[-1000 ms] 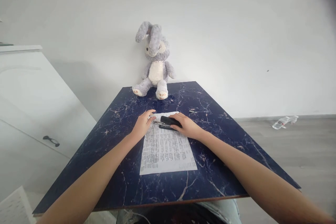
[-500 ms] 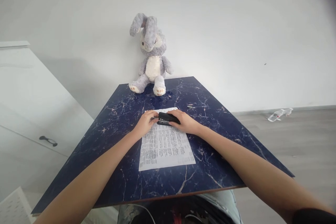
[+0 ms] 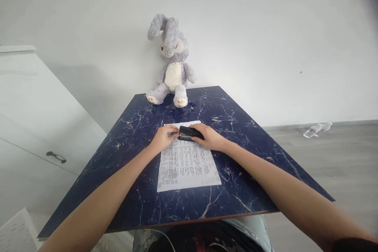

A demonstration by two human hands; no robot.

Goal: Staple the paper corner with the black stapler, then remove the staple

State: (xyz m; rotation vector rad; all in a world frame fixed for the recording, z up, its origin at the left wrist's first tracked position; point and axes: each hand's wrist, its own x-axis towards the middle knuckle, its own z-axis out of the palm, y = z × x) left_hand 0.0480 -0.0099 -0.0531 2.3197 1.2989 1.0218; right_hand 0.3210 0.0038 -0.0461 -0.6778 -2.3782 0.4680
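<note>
A black stapler is held just above the upper part of a printed sheet of paper. My right hand wraps round its right end, thumb below and fingers on top. Its jaws are parted at the left end, where some metal shows inside. There my left hand is closed in a pinch on a small silver metal piece at the stapler's mouth. Whether that piece is part of the stapler or a strip of staples, I cannot tell.
On the dark blue marbled table, a small grey object lies beyond my right hand. A plush rabbit sits at the back against the wall. A white cabinet stands left; clear plastic packaging lies on the floor, right.
The view has shifted slightly. My left fingers have moved a little at the stapler's mouth, and more of the silver piece shows between them. My right hand keeps its hold.
</note>
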